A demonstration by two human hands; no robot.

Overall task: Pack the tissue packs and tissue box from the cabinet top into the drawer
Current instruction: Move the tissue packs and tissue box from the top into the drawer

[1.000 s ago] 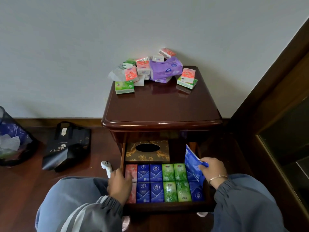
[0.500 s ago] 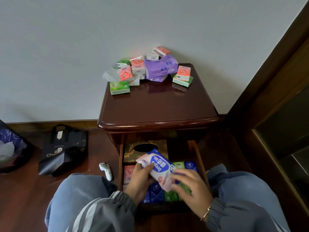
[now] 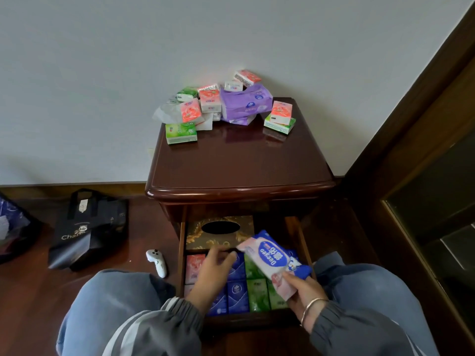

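A soft pink-and-blue tissue pack (image 3: 270, 254) is held tilted above the open drawer (image 3: 304, 242), its near end pinched in the grip of the right hand (image 3: 305, 291). The left hand (image 3: 213, 274) hovers beside it, fingers loose, holding nothing. The pack is judged light, floppy and slick-wrapped; it is best taken across its middle. More small packs (image 3: 210, 101) are heaped on the cabinet top (image 3: 239, 163).

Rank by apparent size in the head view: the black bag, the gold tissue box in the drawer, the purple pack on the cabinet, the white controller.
1. black bag
2-3. gold tissue box and purple pack look alike; the pack is farther off, so unranked
4. white controller
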